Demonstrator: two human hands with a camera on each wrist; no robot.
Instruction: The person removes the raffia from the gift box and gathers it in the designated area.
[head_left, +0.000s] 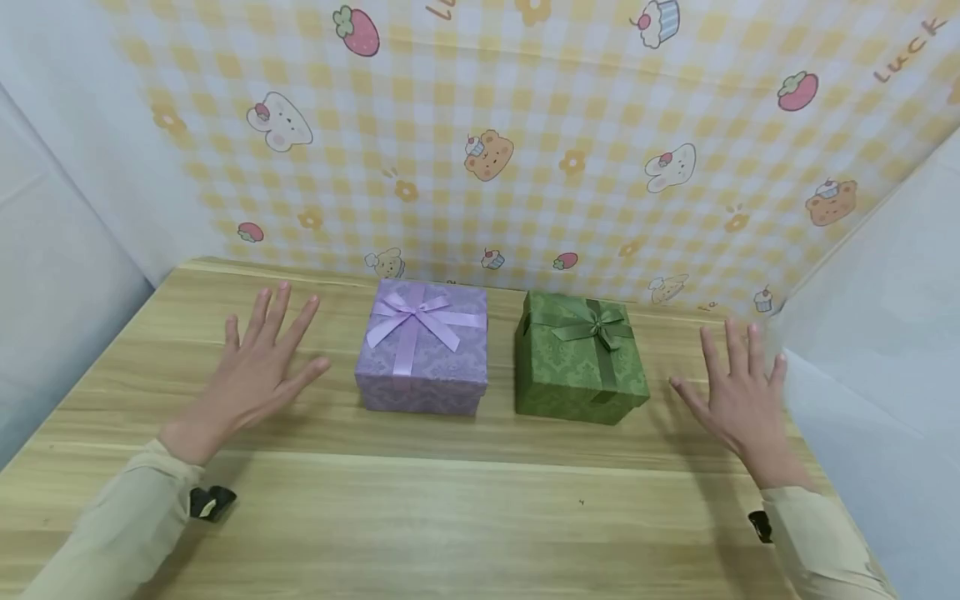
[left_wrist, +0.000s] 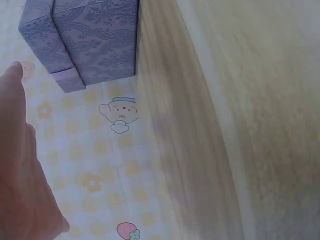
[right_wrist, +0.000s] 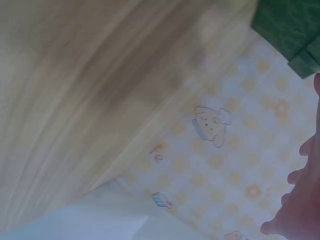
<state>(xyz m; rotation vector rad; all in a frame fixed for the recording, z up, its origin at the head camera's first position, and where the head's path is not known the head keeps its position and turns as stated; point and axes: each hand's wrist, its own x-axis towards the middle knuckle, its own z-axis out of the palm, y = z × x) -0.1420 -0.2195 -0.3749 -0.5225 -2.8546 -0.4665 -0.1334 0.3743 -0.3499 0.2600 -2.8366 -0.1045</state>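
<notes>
Two lidded gift boxes stand side by side toward the back of the table. The purple box (head_left: 423, 392) on the left has a lilac ribbon bow (head_left: 414, 310) on its lid. To its right, the green box (head_left: 566, 400) carries a dark green bow (head_left: 596, 323). My left hand (head_left: 255, 371), fingers spread and straight, is left of the purple box and apart from it. On the other side, my right hand (head_left: 742, 408) is spread to the right of the green box, not touching it. Both hands hold nothing. The wrist views show part of each box's side.
The wooden table (head_left: 420, 525) has a pale seam running across it. Behind it hangs a yellow checked cloth (head_left: 420, 225) with cartoon prints. White sheets close off the left side (head_left: 60, 250) and right side (head_left: 877, 325).
</notes>
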